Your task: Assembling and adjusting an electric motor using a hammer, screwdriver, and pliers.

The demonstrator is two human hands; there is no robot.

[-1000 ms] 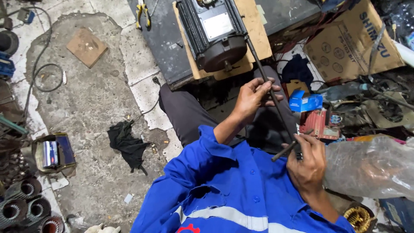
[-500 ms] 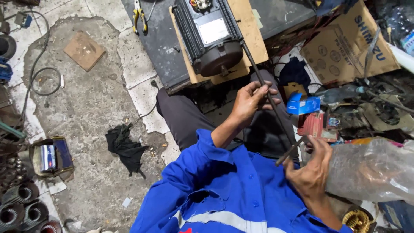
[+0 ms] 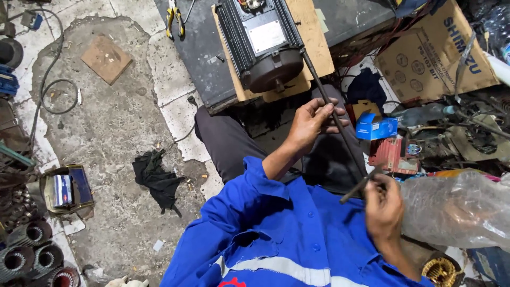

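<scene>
lying well to the left of the left hand (image 3: 311,125): black rag (image 3: 156,178) on the floor, pliers (image 3: 173,16) up on the dark plate. sitting just above that hand: electric motor (image 3: 263,42) on its wooden board, casing looking closed. gripping the long dark rod (image 3: 332,114) partway along, left fingers curled around it. clenching the rod's lower end, together with a short dark tool whose kind cannot be told, in the right hand (image 3: 383,207). judging the rod as not yet fitted anywhere. resting right of the left hand: small blue box (image 3: 377,127).
</scene>
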